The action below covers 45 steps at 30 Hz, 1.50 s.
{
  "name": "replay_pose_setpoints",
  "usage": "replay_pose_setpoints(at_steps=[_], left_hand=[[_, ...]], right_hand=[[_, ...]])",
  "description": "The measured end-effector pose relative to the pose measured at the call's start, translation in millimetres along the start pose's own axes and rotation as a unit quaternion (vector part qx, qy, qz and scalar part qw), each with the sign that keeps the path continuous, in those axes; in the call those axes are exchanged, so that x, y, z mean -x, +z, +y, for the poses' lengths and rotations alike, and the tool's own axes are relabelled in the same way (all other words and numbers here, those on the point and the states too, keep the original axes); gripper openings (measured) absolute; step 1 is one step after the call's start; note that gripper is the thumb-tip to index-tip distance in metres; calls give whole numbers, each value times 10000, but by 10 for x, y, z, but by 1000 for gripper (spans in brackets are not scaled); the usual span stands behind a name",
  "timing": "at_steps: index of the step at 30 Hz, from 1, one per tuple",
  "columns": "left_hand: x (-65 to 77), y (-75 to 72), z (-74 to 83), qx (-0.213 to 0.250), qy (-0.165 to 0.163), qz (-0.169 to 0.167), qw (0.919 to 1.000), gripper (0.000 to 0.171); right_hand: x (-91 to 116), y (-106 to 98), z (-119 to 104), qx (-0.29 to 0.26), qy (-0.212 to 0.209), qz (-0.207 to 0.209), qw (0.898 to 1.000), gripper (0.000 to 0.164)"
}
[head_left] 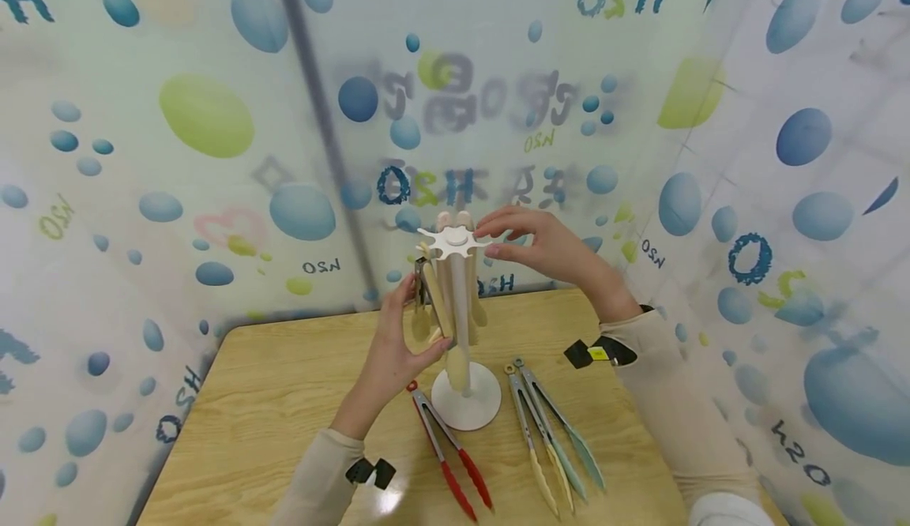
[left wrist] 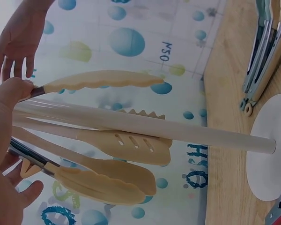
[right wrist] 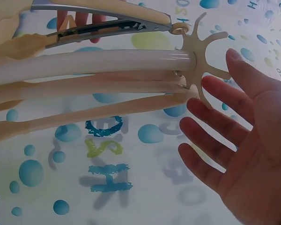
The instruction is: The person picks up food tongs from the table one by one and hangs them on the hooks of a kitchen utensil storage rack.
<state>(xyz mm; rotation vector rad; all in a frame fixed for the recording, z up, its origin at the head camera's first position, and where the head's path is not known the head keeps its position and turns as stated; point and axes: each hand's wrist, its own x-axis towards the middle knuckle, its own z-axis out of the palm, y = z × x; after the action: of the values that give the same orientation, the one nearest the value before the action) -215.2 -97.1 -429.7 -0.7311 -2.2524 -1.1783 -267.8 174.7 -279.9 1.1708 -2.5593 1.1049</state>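
Observation:
A white utensil stand rises from a round base, with a hooked star-shaped top. Cream-tipped metal tongs hang from one hook by their ring, arms spread. My left hand holds these tongs, its thumb on one arm and its fingers by the other. My right hand is at the top of the stand, fingers extended, with the fingertips right at the hooks. Behind the pole hang a cream slotted turner and a cream spoon-like utensil.
Red-tipped tongs lie on the wooden table in front of the base. Cream-tipped tongs and green-tipped tongs lie side by side to its right. A patterned curtain closes off the back.

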Motion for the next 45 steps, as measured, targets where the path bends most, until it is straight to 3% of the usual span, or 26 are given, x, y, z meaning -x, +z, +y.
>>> replay_pose_setpoints(at_steps=[5,10,17,25,32,37,45], left_hand=[[3,-3,6,-31,-6,2,10000,110],[0,-7,13,-33,72,14,10000,111],[-13,1,7,-29,192,3,9998,110],[-28,2,-21,-54,201,26,9998,110],[-14,-31,-37,-204,87,-1,9998,111],[92,-80,-76,-64,-212,-6,9998,109],[443,-132,-193,146,-808,193,9964,98]], right_hand=[[-11,70,-28,89,136,261,9995,36],[-31,96,-87,389,-106,479,9980,39],[-52,110,-129,681,-338,325,9966,44],[-60,184,-111,470,-535,426,9965,39],[-43,262,-106,282,-450,587,9969,39],[-22,296,-119,298,-323,658,9969,38],[-12,337,-121,390,-259,872,9951,38]])
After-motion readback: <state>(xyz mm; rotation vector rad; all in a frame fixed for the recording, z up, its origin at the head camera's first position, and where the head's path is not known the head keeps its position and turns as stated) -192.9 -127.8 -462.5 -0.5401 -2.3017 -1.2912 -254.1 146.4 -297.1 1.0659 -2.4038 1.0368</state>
